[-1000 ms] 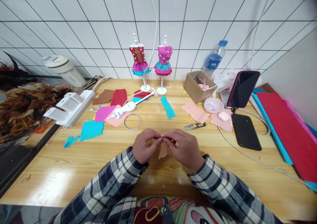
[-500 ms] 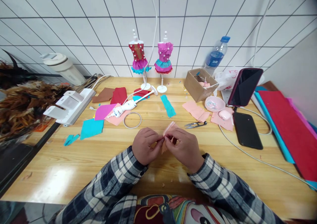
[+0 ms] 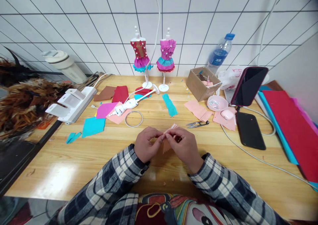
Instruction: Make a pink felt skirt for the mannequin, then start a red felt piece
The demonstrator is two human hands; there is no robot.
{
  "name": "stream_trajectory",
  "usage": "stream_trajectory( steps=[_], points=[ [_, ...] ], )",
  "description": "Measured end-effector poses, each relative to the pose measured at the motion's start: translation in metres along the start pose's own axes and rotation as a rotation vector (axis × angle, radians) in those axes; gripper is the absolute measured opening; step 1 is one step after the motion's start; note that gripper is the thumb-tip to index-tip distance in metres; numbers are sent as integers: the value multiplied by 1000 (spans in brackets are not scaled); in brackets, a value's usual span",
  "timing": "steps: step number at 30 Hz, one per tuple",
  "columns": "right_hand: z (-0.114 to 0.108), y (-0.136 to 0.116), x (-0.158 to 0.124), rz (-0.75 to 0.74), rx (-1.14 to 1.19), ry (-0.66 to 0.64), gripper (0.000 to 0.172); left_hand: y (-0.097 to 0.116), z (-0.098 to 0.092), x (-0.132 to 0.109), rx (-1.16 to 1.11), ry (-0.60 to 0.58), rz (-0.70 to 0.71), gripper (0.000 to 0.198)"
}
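Note:
My left hand [image 3: 147,144] and my right hand [image 3: 184,146] meet over the wooden table [image 3: 74,165], fingertips pinched together on a small peach piece of pleated fabric [image 3: 167,145]. Its zigzag edge hangs down between the hands and a corner sticks up above my right fingers. Small thread snips [image 3: 198,124] lie just beyond my right hand. A white ring [image 3: 133,119] lies beyond my left hand.
Two small mannequins in dresses [image 3: 139,57] [image 3: 166,57] stand at the wall. A glue gun [image 3: 125,107], felt pieces, a cardboard box [image 3: 203,83], pink bowl [image 3: 217,103], water bottle [image 3: 220,54], two phones [image 3: 249,85] [image 3: 249,130], cables, a power strip [image 3: 72,104] and feathers [image 3: 22,102] surround the area.
The fabric piece has been turned between my fingers: it hung below the hands, then a corner rose above my right fingers. The view has tilted slightly.

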State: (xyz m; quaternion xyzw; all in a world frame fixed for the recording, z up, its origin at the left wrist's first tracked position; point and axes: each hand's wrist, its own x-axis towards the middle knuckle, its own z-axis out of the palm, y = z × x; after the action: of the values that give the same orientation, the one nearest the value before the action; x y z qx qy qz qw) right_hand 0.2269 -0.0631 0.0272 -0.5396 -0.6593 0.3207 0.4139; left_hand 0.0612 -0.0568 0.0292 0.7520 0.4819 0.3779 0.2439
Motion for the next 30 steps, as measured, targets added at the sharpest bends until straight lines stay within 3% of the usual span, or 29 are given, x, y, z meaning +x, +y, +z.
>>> stream_trajectory(
  steps=[10,30],
  points=[
    [1,1,-2,-26,15,-54,17,-2,-1,3,-13,-5,-41,20],
    [1,6,-2,-105,-62,-15,14,-2,3,3,28,2,-38,14]
  ],
)
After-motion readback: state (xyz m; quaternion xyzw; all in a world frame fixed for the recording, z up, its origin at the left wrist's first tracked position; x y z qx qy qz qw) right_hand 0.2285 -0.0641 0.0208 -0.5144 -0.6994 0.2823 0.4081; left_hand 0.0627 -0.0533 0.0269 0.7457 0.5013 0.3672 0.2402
